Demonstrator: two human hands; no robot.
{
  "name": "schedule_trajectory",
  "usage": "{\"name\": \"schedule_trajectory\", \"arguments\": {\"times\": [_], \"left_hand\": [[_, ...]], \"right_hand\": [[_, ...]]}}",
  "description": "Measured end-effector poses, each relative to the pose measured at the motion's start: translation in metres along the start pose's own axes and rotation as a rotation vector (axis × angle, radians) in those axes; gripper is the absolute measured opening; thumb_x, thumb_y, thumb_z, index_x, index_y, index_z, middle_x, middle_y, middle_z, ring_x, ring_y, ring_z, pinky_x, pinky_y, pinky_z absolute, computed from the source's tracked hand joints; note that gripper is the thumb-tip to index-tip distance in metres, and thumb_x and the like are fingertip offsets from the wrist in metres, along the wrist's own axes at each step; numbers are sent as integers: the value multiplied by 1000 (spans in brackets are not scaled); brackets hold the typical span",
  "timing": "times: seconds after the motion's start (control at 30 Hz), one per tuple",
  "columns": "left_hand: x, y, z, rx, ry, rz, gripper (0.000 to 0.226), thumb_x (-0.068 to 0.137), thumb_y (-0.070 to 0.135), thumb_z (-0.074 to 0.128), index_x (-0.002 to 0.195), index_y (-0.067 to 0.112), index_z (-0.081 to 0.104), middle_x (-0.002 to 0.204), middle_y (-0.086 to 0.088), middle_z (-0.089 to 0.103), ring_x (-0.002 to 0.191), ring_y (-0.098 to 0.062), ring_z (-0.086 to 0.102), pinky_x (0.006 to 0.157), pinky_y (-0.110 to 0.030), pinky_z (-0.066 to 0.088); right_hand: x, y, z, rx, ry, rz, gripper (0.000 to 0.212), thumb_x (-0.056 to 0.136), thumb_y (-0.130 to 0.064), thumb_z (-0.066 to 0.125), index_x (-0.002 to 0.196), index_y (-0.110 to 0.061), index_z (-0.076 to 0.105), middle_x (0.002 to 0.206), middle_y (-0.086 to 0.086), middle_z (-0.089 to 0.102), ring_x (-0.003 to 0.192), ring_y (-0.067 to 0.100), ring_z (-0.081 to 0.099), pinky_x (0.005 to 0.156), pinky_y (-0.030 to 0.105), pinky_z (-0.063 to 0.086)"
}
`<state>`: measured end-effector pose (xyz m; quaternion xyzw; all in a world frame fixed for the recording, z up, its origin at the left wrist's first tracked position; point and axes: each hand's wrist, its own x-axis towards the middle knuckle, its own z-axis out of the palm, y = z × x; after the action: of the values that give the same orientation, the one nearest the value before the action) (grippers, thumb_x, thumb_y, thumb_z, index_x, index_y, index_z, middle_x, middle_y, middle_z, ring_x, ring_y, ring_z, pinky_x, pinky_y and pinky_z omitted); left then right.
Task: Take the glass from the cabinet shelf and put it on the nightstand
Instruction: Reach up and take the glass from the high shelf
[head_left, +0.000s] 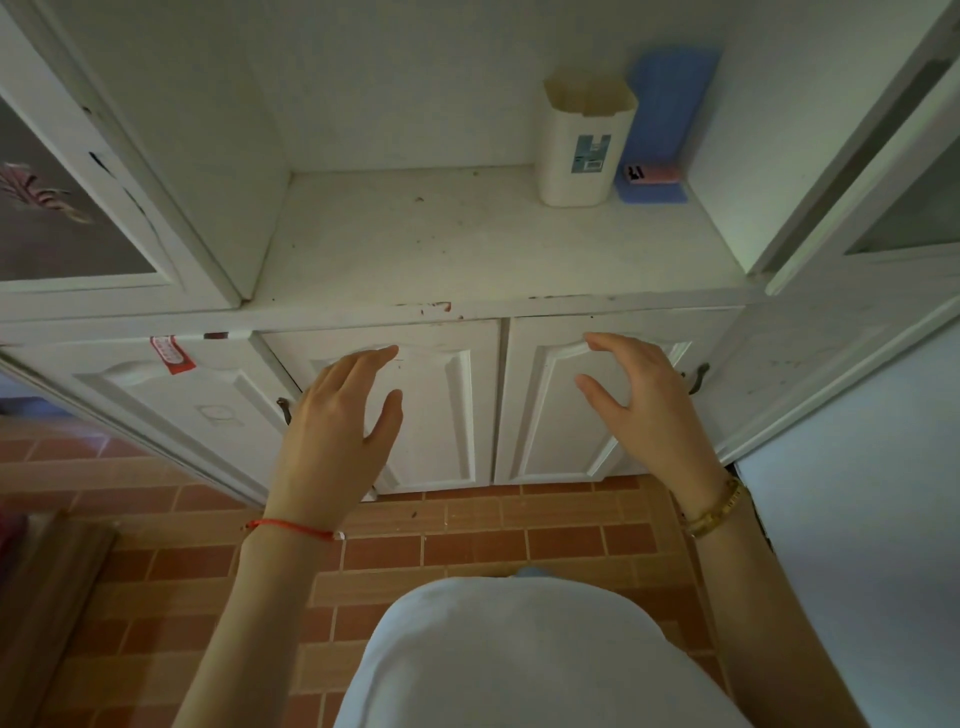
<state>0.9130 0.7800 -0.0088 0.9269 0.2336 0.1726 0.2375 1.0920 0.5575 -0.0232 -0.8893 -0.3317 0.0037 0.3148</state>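
A tall cream-white cup (584, 140) with a blue label stands upright at the back right of the open cabinet shelf (441, 244). My left hand (343, 431) and my right hand (639, 400) hover in front of the lower cabinet doors, below the shelf's front edge. Both hands are empty, fingers spread and slightly curled. Neither touches the cup. No nightstand is in view.
A blue folder or pad (665, 124) leans against the shelf's back right corner beside the cup. Glass-paned doors stand open at left (78, 208) and right (893, 197). Two closed lower doors (498, 405) sit below. A brick-pattern floor (467, 535) lies underfoot.
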Motion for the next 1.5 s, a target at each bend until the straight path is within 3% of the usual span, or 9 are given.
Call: {"name": "schedule_trajectory", "arguments": {"times": [0.23,0.43,0.5,0.73,0.83,1.1,1.5], "left_hand": [[26,12,-1,-11,45,13,42,95,22,55,136,14,52,133,-9,60,114,-29,61,100,-45,50],[66,34,-9,-15,104,112,43,95,24,53,137,15,50,132,-6,60,123,-23,56,103,-44,48],[83,45,-16,-10,139,166,43,95,24,53,137,15,50,131,-5,60,120,-23,57,102,-43,48],[147,100,-60,-9,344,389,41,95,22,54,136,14,52,130,-4,61,120,-21,57,100,-37,49],[170,126,-85,1,429,478,41,96,22,53,136,14,52,130,-4,60,121,-21,57,101,-39,48],[216,195,-148,52,630,638,43,95,25,53,137,18,50,131,1,59,124,-17,53,102,-37,45],[277,295,-256,120,867,815,41,94,24,52,133,14,52,129,-3,60,120,-24,55,99,-45,46]], "right_hand": [[31,4,-9,3,3,-45,47,95,-27,60,139,-14,52,136,2,58,131,17,47,105,21,34],[65,0,-37,11,86,-113,47,94,-30,61,138,-15,53,133,0,58,128,15,47,101,14,31],[79,-6,-52,12,136,-148,47,94,-30,62,137,-15,53,133,0,58,127,15,48,101,11,29],[128,-35,-123,10,360,-306,46,92,-31,62,135,-16,56,125,3,64,118,19,55,98,23,41],[146,-47,-159,-13,467,-379,44,92,-28,64,133,-13,57,128,4,63,122,19,53,99,13,33],[184,-85,-252,-42,659,-528,42,93,-27,63,132,-14,58,128,-1,62,122,15,53,101,3,28],[238,-150,-387,-86,874,-681,39,94,-34,61,129,-18,60,124,-6,64,118,12,56,102,27,43]]}}
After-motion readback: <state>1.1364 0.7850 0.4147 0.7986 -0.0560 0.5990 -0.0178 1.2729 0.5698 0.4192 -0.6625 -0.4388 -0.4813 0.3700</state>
